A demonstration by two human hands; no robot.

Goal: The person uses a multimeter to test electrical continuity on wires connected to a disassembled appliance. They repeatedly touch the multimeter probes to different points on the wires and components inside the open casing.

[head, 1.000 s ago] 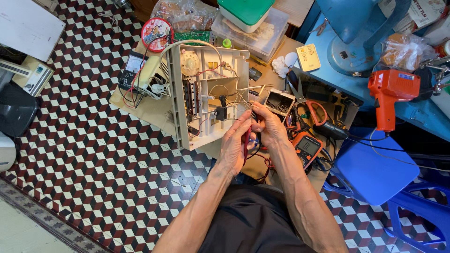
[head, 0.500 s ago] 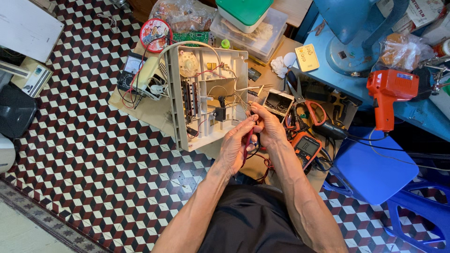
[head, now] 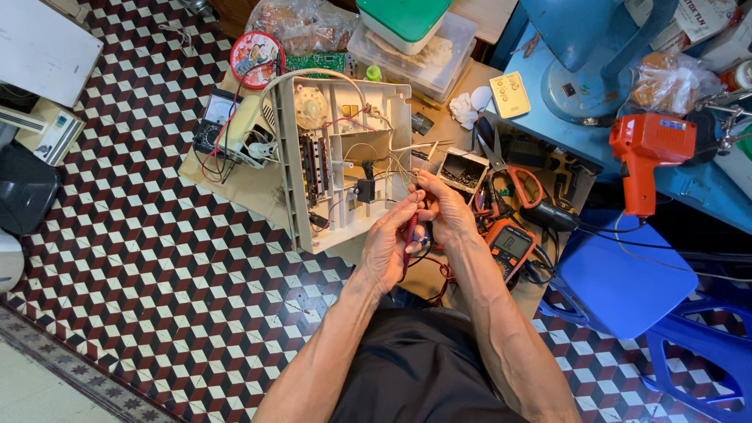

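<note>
- The floor is tiled in a cube pattern of dark red, black and white; a paler patterned strip runs along the lower left corner.
- A sheet of brown cardboard lies on the tiles as the work surface.
- On it rests an opened beige appliance casing, inner side up, showing wires and small parts.
- The left hand has its fingers curled and pinched around a red test probe, just beside the casing's lower right edge.
- The right hand meets it, fingertips pressed together at the thin wires that trail out of the casing; what exactly they pinch cannot be told.
- An orange multimeter lies just right of the right wrist.
- An analogue meter sits on the cardboard's left end.
- A clear plastic box with a green lid stands beyond the casing.
- To the right, a blue table carries an orange electric drill.
- A blue plastic stool stands beside the person's right arm.
</note>
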